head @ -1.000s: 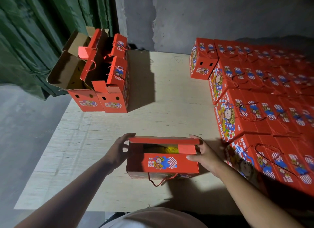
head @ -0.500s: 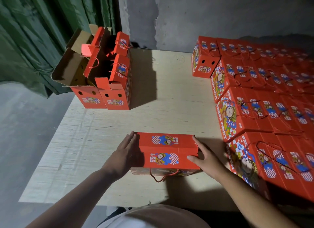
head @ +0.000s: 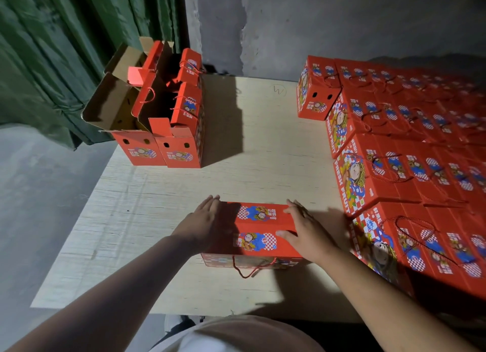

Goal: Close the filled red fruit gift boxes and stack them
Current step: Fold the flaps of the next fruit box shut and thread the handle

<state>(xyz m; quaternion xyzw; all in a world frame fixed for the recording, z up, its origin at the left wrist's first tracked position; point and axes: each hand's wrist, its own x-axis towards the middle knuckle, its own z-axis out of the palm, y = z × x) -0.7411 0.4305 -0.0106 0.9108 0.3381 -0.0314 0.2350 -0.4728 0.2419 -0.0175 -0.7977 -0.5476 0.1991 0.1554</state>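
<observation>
- Lying nearest on the pale wooden worktop (head: pixel 263 146) is a closed red gift box (head: pixel 259 232), its printed top flaps folded down flat and a red cord handle (head: pixel 252 269) dangling over the near edge.
- Both hands frame that box: the left hand (head: pixel 201 221) rests flat against its left end with fingers straight and together, pointing away.
- On the other end, the right hand (head: pixel 305 229) lies over the right part of the lid, fingers straight and spread, thumb pressed across the near flap (nothing is curled around or pinched by either hand).
- Just to the right of the right hand begins the stack of closed boxes (head: pixel 410 167), red cartons with cartoon figures, checker patterns and "FRESH FRUIT" lettering on their ends, packed touching in rows that step back toward the wall.
- Cord handles lie loose on the lids of that stack; how many layers it has at the far right is hard to tell in the dim light.
- Farther off, at the left rear corner of the worktop, stand the open boxes (head: pixel 163 120), side by side and touching, brown inner flaps raised, interiors in shadow.
- Behind them hangs a green curtain (head: pixel 65 49), and beyond the worktop rises a grey plastered wall (head: pixel 328 23).
- Left of the worktop lies grey floor (head: pixel 39 194).
</observation>
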